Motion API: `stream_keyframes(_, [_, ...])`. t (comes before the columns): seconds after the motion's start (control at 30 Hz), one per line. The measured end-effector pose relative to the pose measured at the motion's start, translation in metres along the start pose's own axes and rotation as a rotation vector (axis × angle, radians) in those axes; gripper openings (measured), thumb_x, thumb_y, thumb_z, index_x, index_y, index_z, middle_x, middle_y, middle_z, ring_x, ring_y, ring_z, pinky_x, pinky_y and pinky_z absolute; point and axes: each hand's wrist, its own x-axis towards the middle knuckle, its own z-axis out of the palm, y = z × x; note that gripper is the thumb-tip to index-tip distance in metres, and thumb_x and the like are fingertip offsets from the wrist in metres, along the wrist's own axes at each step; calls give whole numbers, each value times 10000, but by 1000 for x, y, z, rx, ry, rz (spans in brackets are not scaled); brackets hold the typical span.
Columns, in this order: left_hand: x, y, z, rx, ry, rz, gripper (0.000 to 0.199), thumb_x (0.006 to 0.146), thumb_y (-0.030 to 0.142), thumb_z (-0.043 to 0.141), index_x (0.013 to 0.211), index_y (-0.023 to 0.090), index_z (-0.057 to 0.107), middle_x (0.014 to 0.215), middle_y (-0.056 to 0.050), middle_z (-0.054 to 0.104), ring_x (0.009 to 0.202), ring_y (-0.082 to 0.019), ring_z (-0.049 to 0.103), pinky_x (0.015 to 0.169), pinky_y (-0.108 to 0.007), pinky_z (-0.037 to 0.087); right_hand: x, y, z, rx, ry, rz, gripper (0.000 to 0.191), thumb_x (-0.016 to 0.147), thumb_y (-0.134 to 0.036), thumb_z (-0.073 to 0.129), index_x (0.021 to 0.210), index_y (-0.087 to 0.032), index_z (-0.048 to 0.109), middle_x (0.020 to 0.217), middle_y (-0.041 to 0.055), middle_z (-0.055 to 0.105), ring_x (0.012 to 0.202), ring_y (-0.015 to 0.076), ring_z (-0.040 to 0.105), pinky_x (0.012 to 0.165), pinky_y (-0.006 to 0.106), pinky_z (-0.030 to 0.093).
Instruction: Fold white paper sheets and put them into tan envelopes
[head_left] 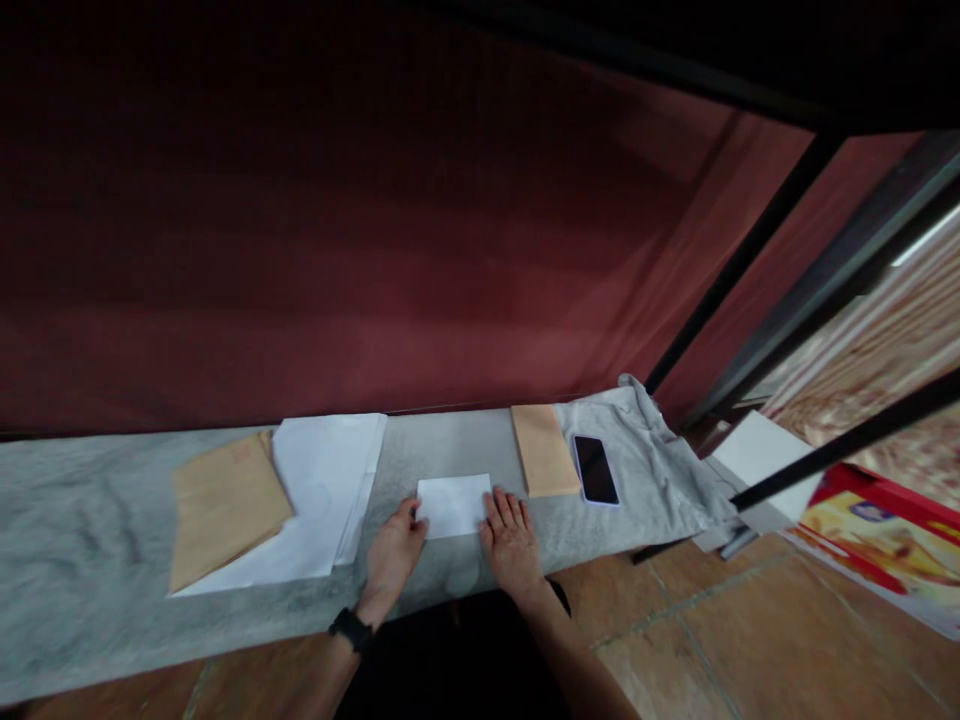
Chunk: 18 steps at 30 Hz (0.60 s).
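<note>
A small white paper (454, 506), rectangular and seemingly folded, lies flat on the grey cloth between my hands. My left hand (397, 548), with a dark watch on the wrist, pinches the paper's left edge between thumb and fingers. Flat at the paper's right edge rests my right hand (511, 540), its fingers stretched out and touching the edge. To the right of it lie a tan envelope (546, 450) and a phone (596, 470) with a dark screen. Larger white sheets (322, 490) are spread at the left, partly under several brown envelopes (225, 500).
The grey cloth (67, 560) covers a long narrow surface against a dark red panel (375, 250). Black metal bars (750, 260) slant at the right. Beyond them are a white box (765, 460) and a red printed box (885, 540) above the tiled floor (750, 640).
</note>
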Motion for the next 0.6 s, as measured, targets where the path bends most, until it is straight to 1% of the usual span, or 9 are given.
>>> stream_keyframes(0.07, [-1,2,-1,25,-1,-3,334,909,228,506,1237,194,564,889,-39,722,817,-206,695,679,-271,446,1,-4,-2,-16,20,22,476,995,-322,484,1439,-154,515,1521,131,460,1403,304,429,1160,485,315])
stream_keyframes(0.13, [-1,3,-2,7,2,-3,327,910,214,493,1227,193,571,877,-39,724,818,-202,696,682,-266,450,0,-16,-1,7,19,-15,507,990,-346,494,1452,-137,495,1541,146,428,1420,306,403,1169,482,307])
stream_keyframes(0.23, [2,3,-4,-49,-4,6,293,906,194,497,1184,190,589,858,-30,725,795,-176,692,673,-241,451,-5,-38,4,95,-23,-156,543,989,-424,509,1481,-201,458,1567,106,398,1435,282,385,1171,465,319])
stream_keyframes(0.33, [5,1,-4,-84,-5,8,279,891,165,512,1156,186,596,881,-24,725,783,-154,684,671,-223,453,-11,-52,10,139,-44,-198,531,990,-453,511,1471,-232,471,1561,99,411,1422,277,407,1168,482,325])
stream_keyframes(0.47, [1,2,-5,-74,5,0,346,896,164,509,1239,176,562,930,-42,725,800,-165,682,717,-247,472,-10,-54,12,151,-52,-182,495,1007,-447,482,1453,-233,494,1539,96,447,1404,266,433,1173,483,319])
stream_keyframes(0.53, [-5,3,-4,5,26,3,379,911,191,498,1287,165,541,949,-64,723,829,-191,683,756,-278,483,-5,-51,11,148,-58,-158,477,1022,-427,451,1449,-222,499,1535,90,454,1409,249,428,1175,457,320])
stream_keyframes(0.6, [-11,6,-1,141,105,43,379,917,200,476,1285,153,553,1018,-101,711,927,-224,674,834,-319,488,2,-48,9,139,-76,-127,466,1036,-402,412,1451,-209,496,1532,85,457,1417,235,416,1183,440,307])
